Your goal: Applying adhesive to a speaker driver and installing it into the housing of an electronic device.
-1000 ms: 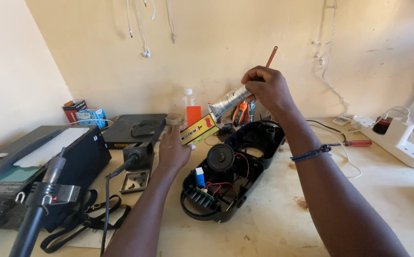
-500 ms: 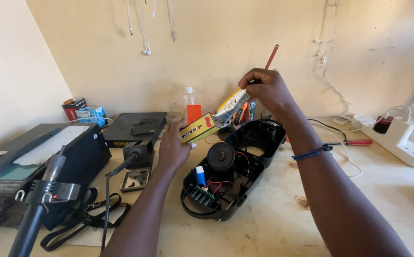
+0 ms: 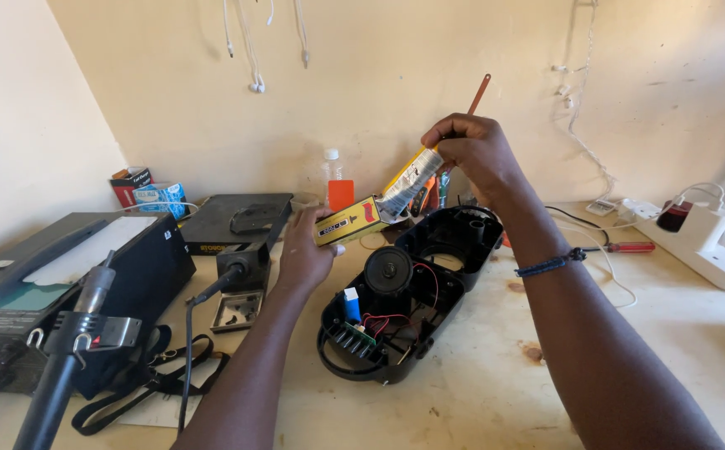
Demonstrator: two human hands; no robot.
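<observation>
A small yellow carton point(image 3: 350, 221) with a red patch is gripped at one end by the left hand point(image 3: 304, 250), above the counter point(image 3: 479, 392). The right hand point(image 3: 472, 150) pinches the top of a silvery tube point(image 3: 410, 185), whose lower end sits at the carton's open mouth; whether it is inside cannot be told. Just below lies an opened black speaker shell point(image 3: 412, 292), showing a round driver, red wires and a green board. To the left stands a soldering iron holder point(image 3: 237, 283); behind it are a clear bottle point(image 3: 332, 171) beside an orange pack, and red and blue boxes point(image 3: 147, 190) against the wall. A white power strip point(image 3: 704, 237) lies at the far right.
</observation>
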